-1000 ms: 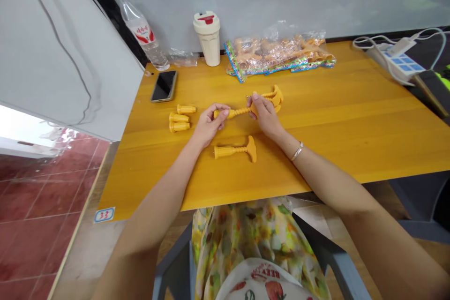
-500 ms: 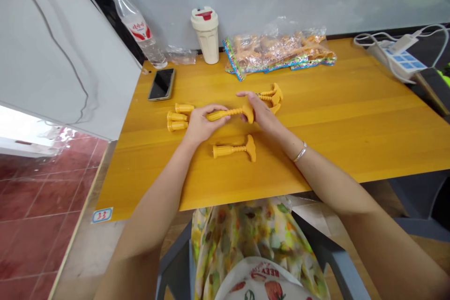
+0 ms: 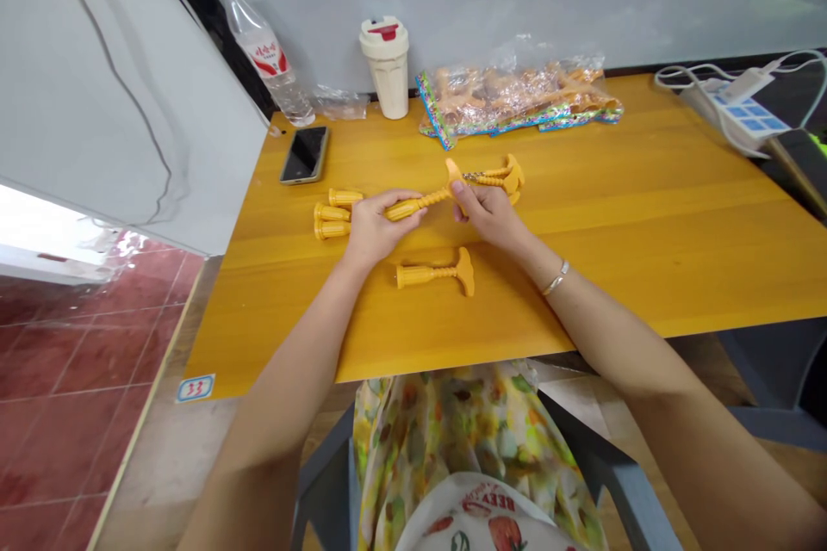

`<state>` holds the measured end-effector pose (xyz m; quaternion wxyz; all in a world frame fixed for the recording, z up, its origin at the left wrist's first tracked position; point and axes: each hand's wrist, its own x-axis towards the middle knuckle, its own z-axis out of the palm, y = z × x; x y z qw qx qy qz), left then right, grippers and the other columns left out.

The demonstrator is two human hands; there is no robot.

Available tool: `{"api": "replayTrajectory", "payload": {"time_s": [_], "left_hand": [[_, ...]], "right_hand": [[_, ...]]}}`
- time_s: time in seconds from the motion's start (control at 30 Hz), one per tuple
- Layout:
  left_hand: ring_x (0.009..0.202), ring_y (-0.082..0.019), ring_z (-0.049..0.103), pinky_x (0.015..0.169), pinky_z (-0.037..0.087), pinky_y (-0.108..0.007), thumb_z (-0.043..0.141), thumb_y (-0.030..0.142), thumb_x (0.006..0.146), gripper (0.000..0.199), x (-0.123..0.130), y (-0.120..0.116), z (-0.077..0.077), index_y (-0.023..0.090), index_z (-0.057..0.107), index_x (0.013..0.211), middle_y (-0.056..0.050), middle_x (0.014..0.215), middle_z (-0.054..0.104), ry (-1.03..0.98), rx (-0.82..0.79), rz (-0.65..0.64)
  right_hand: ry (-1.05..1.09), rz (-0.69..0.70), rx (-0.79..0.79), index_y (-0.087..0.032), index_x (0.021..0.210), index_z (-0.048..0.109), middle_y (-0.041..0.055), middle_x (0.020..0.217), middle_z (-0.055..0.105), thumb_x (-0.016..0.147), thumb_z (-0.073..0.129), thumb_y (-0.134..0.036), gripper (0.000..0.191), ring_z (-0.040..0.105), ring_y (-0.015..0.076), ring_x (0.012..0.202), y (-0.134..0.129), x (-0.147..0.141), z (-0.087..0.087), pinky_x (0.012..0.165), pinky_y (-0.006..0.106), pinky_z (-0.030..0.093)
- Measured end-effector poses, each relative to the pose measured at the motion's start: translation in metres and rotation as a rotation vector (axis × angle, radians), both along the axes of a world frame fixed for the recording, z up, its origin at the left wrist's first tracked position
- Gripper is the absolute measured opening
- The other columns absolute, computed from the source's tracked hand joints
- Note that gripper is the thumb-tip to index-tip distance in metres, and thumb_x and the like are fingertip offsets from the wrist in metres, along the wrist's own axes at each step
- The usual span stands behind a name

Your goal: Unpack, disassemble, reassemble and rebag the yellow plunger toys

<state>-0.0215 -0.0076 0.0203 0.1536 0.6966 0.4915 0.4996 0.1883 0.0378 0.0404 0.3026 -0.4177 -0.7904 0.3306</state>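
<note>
My left hand (image 3: 378, 225) is closed around the ribbed sleeve of a yellow plastic T-handled piece (image 3: 436, 197) with a twisted shaft. At its other end, my right hand (image 3: 486, 211) pinches the T-shaped head between thumb and fingers. The held piece is a little above the tabletop. In front of my hands lies a similar yellow piece (image 3: 434, 273), its sleeve at left and head at right. Beside my left hand lie several yellow ribbed sleeves (image 3: 332, 213), partly hidden by it. Just behind my right hand rest yellow T-heads with twisted shafts (image 3: 510, 176), also partly covered.
Along the wall stand a water bottle (image 3: 275, 69) and a white lidded cup (image 3: 390, 77). Clear bags of orange-yellow parts (image 3: 517, 95) lie beside them. A phone (image 3: 305, 154) rests at left. A white power strip with cables (image 3: 743, 112) sits at the table's (image 3: 646, 258) right end.
My right hand has closed onto the T-head; its fingers were looser and more extended before. The head has turned and tipped upward. My left hand keeps its grip on the sleeve.
</note>
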Motion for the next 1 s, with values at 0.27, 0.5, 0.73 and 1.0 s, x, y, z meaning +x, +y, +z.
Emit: {"api": "replayTrajectory", "payload": {"time_s": [0.27, 0.5, 0.73, 1.0], "left_hand": [[0.092, -0.019, 0.075, 0.09, 0.058, -0.032, 0.074, 0.032, 0.085, 0.017, -0.004, 0.006, -0.004, 0.021, 0.077, 0.097, -0.003, 0.098, 0.081, 0.042, 0.025, 0.076], [0.088, -0.019, 0.075, 0.088, 0.059, -0.032, 0.074, 0.029, 0.082, 0.016, -0.004, 0.007, -0.009, 0.02, 0.077, 0.095, -0.003, 0.096, 0.081, -0.027, -0.021, 0.001], [0.09, -0.019, 0.075, 0.088, 0.057, -0.032, 0.07, 0.029, 0.087, 0.015, 0.003, 0.003, -0.008, 0.021, 0.077, 0.098, -0.004, 0.097, 0.08, 0.13, 0.084, -0.074], [0.087, -0.02, 0.072, 0.086, 0.054, -0.033, 0.07, 0.038, 0.085, 0.02, 0.002, 0.004, -0.009, 0.021, 0.074, 0.096, -0.004, 0.095, 0.079, 0.16, -0.075, -0.048]], "right_hand": [[0.007, -0.066, 0.069, -0.02, 0.119, 0.07, 0.0055, 0.075, 0.064, 0.107, 0.018, -0.057, 0.065, 0.059, 0.0183, 0.071, 0.007, 0.003, -0.003, 0.072, 0.032, 0.05], [-0.341, 0.037, 0.539, -0.022, 0.124, 0.067, 0.0111, 0.109, 0.067, 0.105, 0.037, -0.058, 0.051, 0.063, 0.0222, 0.094, 0.015, 0.013, -0.008, 0.076, 0.032, 0.046], [-0.072, -0.023, 0.05, -0.018, 0.067, 0.063, 0.0009, 0.056, 0.048, 0.1, 0.03, -0.072, 0.072, 0.045, 0.013, 0.056, 0.012, 0.003, -0.006, 0.058, 0.03, 0.034], [0.019, -0.093, -0.143, -0.02, 0.058, 0.059, 0.0001, 0.05, 0.045, 0.097, 0.034, -0.075, 0.072, 0.046, 0.014, 0.054, 0.016, 0.007, -0.005, 0.057, 0.03, 0.038]]}}
